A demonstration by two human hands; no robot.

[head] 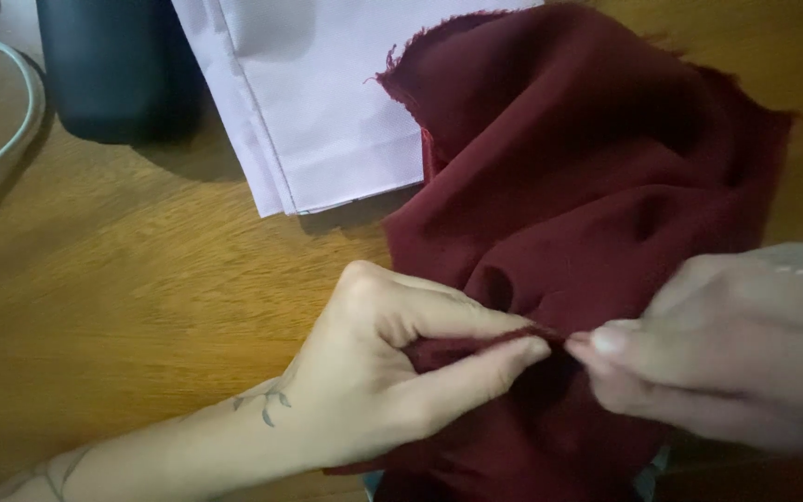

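A dark red cloth with frayed edges lies bunched on the wooden table. My left hand pinches a fold of the cloth between thumb and forefinger near the lower middle. My right hand comes in from the right and pinches the same fold, its fingertips almost touching those of the left. The lower part of the cloth is hidden under both hands.
A folded pale lilac fabric lies at the top, partly under the red cloth. A dark rounded object stands at the top left, with a white cable curving beside it.
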